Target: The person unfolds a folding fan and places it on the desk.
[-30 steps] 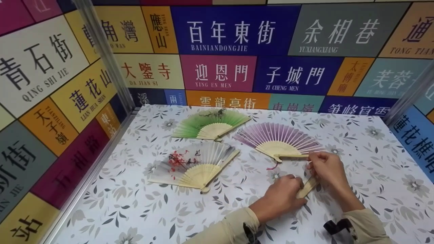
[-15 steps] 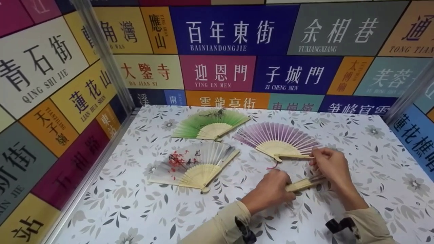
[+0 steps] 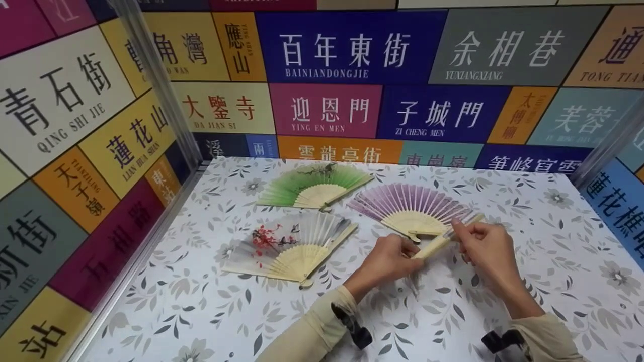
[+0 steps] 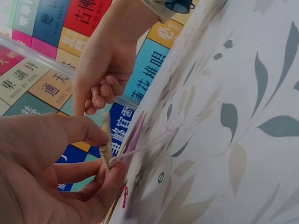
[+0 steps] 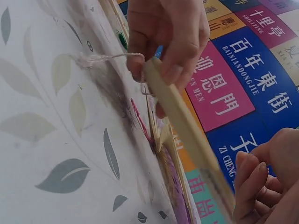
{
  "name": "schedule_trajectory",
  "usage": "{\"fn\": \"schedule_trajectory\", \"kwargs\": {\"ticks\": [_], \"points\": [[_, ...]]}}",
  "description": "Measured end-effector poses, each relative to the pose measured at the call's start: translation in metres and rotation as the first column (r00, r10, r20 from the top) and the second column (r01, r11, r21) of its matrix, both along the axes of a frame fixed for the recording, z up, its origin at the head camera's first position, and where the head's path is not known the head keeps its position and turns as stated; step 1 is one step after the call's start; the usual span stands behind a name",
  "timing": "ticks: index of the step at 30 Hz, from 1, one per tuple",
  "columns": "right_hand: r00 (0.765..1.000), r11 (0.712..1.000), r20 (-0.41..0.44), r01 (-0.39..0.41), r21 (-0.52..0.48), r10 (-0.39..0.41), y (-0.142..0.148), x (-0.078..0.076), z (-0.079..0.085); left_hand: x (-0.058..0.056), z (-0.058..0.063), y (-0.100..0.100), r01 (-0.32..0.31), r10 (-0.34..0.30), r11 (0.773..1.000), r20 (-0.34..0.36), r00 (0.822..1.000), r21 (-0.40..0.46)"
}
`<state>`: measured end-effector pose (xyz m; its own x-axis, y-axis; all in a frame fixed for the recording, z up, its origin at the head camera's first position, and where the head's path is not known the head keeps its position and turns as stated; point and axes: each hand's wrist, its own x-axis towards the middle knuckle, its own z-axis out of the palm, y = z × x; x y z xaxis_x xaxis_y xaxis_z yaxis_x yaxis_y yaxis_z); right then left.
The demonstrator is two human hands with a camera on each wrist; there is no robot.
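A folded hand fan point(image 3: 433, 246) with pale bamboo sticks slants up to the right, over the lower edge of an opened purple fan point(image 3: 412, 203). My left hand point(image 3: 390, 259) pinches its pivot end between thumb and fingers; a pale tassel point(image 5: 100, 58) hangs from that end. Farther along the folded fan, my right hand point(image 3: 487, 251) has its fingers curled at the upper part, the fingertips crossing it in the head view. The right wrist view shows the sticks point(image 5: 187, 126) closed together and the right fingertips point(image 5: 245, 161) by the far end.
A green fan point(image 3: 314, 186) lies opened at the back of the table. In front of it is an opened white fan point(image 3: 297, 246) with red blossoms. The floral tabletop point(image 3: 201, 296) meets walls point(image 3: 352, 45) of coloured sign panels.
Both hands have raised the folded fan away from me, and it now overlaps the purple fan's edge. The left hand has moved left and up. The three opened fans stay put.
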<state>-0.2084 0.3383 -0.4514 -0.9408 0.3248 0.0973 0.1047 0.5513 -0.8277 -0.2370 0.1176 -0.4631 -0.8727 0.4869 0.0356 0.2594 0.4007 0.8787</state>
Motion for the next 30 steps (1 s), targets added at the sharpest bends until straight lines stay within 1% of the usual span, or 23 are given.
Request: {"fn": "schedule_trajectory", "kwargs": {"ticks": [3, 5, 7, 9, 14, 16, 19, 21, 23, 27, 30], "points": [[0.999, 0.999, -0.012, -0.041, -0.012, 0.040, -0.005, -0.001, -0.003, -0.003, -0.002, 0.000, -0.035, 0.033, 0.996, 0.025, 0.999, 0.079], [0.997, 0.997, -0.025, -0.077, -0.019, 0.077, -0.009, -0.002, -0.006, -0.005, -0.002, 0.001, -0.041, 0.033, 0.991, 0.063, 0.997, 0.126], [0.993, 0.993, -0.045, -0.113, -0.045, 0.111, -0.013, -0.002, -0.008, -0.006, -0.003, 0.001, -0.029, 0.013, 0.986, 0.099, 0.995, 0.161], [0.989, 0.989, -0.076, -0.133, -0.064, 0.128, -0.017, -0.003, -0.009, -0.008, -0.005, 0.000, -0.007, -0.016, 0.982, 0.125, 0.992, 0.187], [0.978, 0.977, -0.151, -0.164, -0.134, 0.143, -0.026, -0.002, -0.010, -0.013, -0.008, -0.005, 0.056, -0.087, 0.975, 0.138, 0.987, 0.213], [0.972, 0.971, -0.181, -0.181, -0.156, 0.152, -0.030, -0.001, -0.009, -0.015, -0.008, -0.007, 0.083, -0.114, 0.972, 0.134, 0.984, 0.218], [0.959, 0.969, -0.235, -0.197, -0.150, 0.159, -0.035, 0.000, -0.009, -0.017, -0.008, -0.010, 0.129, -0.162, 0.962, 0.123, 0.979, 0.240], [0.947, 0.970, -0.277, -0.203, -0.134, 0.160, -0.037, 0.000, -0.009, -0.018, -0.008, -0.012, 0.158, -0.188, 0.955, 0.100, 0.977, 0.251], [0.938, 0.974, -0.306, -0.204, -0.102, 0.165, -0.040, 0.000, -0.009, -0.020, -0.007, -0.013, 0.181, -0.204, 0.947, 0.061, 0.977, 0.266], [0.926, 0.972, -0.329, -0.222, -0.076, 0.186, -0.046, 0.001, -0.010, -0.024, -0.007, -0.014, 0.183, -0.186, 0.927, -0.023, 0.982, 0.326], [0.917, 0.963, -0.336, -0.256, -0.080, 0.216, -0.050, 0.002, -0.010, -0.027, -0.007, -0.015, 0.165, -0.161, 0.907, -0.044, 0.986, 0.388]]}}
